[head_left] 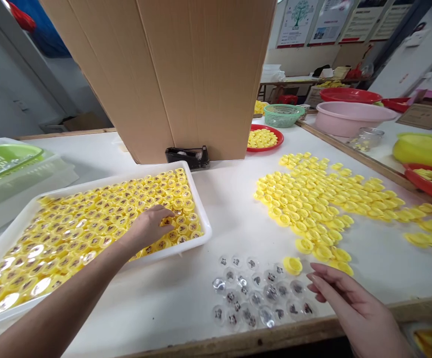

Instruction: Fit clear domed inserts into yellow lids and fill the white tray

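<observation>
My left hand (pixel 149 228) reaches over the right part of a white plastic tray (pixel 203 237). Its thumb and fingers pinch a yellow disc (pixel 168 222), partly hidden by the fingers. Rows of yellow discs with clear domes and small printed pictures (pixel 100 214) fill the tray. My right hand (pixel 350 303) hovers at the table's front edge, fingers loosely stretched and apart, with nothing visible in them. Just left of it lie several clear domes with dark printed pictures (pixel 256 298). A single yellow disc (pixel 292 265) rests near those fingertips, beside a spread of plain yellow discs (pixel 313 194).
Behind the tray stands a tall cardboard sheet (pixel 201 74) with a black tape dispenser (pixel 188 157) at its foot. A green basket (pixel 7 161) is at left. Farther back are a red plate (pixel 280 139), a green colander (pixel 283 117), a pink basin (pixel 352 119) and a glass jar (pixel 367 139).
</observation>
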Available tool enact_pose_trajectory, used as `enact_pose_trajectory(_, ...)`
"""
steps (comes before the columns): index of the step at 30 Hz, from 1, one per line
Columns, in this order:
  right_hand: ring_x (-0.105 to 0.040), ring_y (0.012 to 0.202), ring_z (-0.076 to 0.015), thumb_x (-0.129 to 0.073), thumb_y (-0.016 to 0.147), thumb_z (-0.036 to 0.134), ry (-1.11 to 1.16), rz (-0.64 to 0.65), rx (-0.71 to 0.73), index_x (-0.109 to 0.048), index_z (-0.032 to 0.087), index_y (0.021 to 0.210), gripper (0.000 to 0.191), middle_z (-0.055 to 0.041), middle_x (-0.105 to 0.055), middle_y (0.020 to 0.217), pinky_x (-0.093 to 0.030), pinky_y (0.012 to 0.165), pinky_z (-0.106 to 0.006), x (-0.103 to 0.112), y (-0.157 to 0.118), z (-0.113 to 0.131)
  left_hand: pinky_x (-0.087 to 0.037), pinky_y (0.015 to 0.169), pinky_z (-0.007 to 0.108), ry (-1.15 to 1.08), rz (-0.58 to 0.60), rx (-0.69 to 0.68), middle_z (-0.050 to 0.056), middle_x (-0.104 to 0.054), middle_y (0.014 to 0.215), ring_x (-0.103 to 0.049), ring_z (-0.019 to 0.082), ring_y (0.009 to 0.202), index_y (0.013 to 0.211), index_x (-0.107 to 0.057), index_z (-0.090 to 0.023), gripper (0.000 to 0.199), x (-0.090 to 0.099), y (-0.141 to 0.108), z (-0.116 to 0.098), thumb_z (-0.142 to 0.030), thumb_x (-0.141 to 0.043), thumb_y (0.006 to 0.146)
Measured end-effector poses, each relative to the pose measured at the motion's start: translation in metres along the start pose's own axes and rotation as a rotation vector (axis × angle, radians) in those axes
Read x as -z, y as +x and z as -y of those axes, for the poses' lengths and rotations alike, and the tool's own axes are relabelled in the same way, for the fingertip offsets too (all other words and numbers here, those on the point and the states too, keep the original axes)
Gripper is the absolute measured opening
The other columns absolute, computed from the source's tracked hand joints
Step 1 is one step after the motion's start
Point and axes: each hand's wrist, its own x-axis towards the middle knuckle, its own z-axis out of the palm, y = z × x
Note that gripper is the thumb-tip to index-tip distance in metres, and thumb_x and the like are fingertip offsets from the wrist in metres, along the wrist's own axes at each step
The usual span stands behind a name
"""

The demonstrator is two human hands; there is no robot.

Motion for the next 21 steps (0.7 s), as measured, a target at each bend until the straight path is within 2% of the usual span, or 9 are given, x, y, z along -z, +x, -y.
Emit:
enact_pose_trajectory(3,-0.065,0.078,-0.0231,-0.065,0.071,0.044,-0.104,0.001,0.132,-0.064,0.019,0.099,0.037,-0.0065,-0.068,0.09,-0.055,0.071,-0.034,0.003,0.005,-0.007,-0.047,0.076,0.031,0.062,-0.039,-0.02,0.006,-0.062,0.106,-0.061,0.024,0.091,0.098,-0.065,-0.024,0.03,0.001,-0.003,0.003,-0.041,-0.051,0.078)
enact_pose_trajectory(5,-0.063,0.077,-0.021,-0.06,0.077,0.038,-0.305,-0.007,0.281,-0.063,0.02,0.102,0.031,-0.0052,-0.064,0.089,-0.053,0.073,-0.035,0.007,0.01,-0.01,-0.047,0.074,0.034,0.092,-0.115,-0.041,0.008,-0.059,0.109,-0.06,0.026,0.091,0.099,-0.065,-0.024,0.031,0.004,-0.007,-0.002,-0.043,-0.051,0.079)
enact_pose_trajectory(7,-0.06,0.071,-0.0182,-0.056,0.078,0.029,-0.535,0.015,0.403,-0.061,0.02,0.106,0.03,-0.0042,-0.058,0.09,-0.052,0.072,-0.035,0.008,0.014,-0.009,-0.048,0.07,0.036,0.065,-0.222,-0.077,0.009,-0.058,0.11,-0.06,0.025,0.084,0.102,-0.064,-0.024,0.032,0.007,-0.015,-0.017,-0.043,-0.05,0.081)
enact_pose_trajectory(9,-0.058,0.069,-0.017,-0.053,0.079,0.022,-0.711,0.066,0.465,-0.059,0.02,0.111,0.033,-0.0042,-0.054,0.091,-0.051,0.07,-0.035,0.006,0.017,-0.008,-0.048,0.064,0.033,-0.033,-0.305,-0.141,0.008,-0.058,0.108,-0.059,0.023,0.081,0.104,-0.063,-0.025,0.029,0.009,-0.028,-0.044,-0.041,-0.051,0.083)
enact_pose_trajectory(10,-0.058,0.07,-0.0173,-0.052,0.079,0.021,-0.767,0.089,0.481,-0.058,0.02,0.113,0.034,-0.0043,-0.053,0.091,-0.051,0.07,-0.035,0.003,0.019,-0.007,-0.048,0.061,0.03,-0.107,-0.31,-0.185,0.007,-0.059,0.106,-0.059,0.022,0.083,0.104,-0.062,-0.026,0.027,0.007,-0.035,-0.061,-0.039,-0.052,0.083)
enact_pose_trajectory(12,-0.059,0.075,-0.0194,-0.052,0.08,0.021,-0.832,0.117,0.495,-0.058,0.02,0.113,0.033,-0.0048,-0.052,0.091,-0.05,0.07,-0.035,-0.006,0.023,-0.007,-0.047,0.057,0.025,-0.275,-0.256,-0.271,0.006,-0.061,0.101,-0.059,0.02,0.083,0.102,-0.062,-0.025,0.023,-0.001,-0.048,-0.095,-0.035,-0.054,0.083)
enact_pose_trajectory(15,-0.06,0.079,-0.0224,-0.054,0.081,0.026,-0.843,0.124,0.499,-0.061,0.02,0.107,0.027,-0.0065,-0.054,0.093,-0.049,0.07,-0.037,-0.016,0.03,-0.008,-0.046,0.057,0.023,-0.491,-0.038,-0.262,0.006,-0.063,0.092,-0.059,0.015,0.072,0.1,-0.063,-0.022,0.021,-0.027,-0.056,-0.134,-0.03,-0.053,0.084)
enact_pose_trajectory(17,-0.059,0.078,-0.0226,-0.055,0.081,0.025,-0.836,0.133,0.505,-0.062,0.019,0.102,0.023,-0.0071,-0.056,0.093,-0.048,0.069,-0.036,-0.019,0.033,-0.008,-0.046,0.059,0.024,-0.59,0.07,-0.16,0.005,-0.063,0.086,-0.057,0.014,0.068,0.098,-0.064,-0.021,0.02,-0.045,-0.054,-0.145,-0.029,-0.053,0.083)
enact_pose_trajectory(21,-0.058,0.069,-0.0167,-0.057,0.08,0.021,-0.77,0.201,0.544,-0.06,0.02,0.104,0.025,-0.0043,-0.06,0.09,-0.047,0.067,-0.03,-0.027,0.027,0.011,-0.045,0.058,0.025,-0.845,0.178,0.162,0.005,-0.062,0.082,-0.055,0.014,0.066,0.101,-0.063,-0.018,0.027,-0.067,-0.044,-0.148,-0.036,-0.051,0.084)
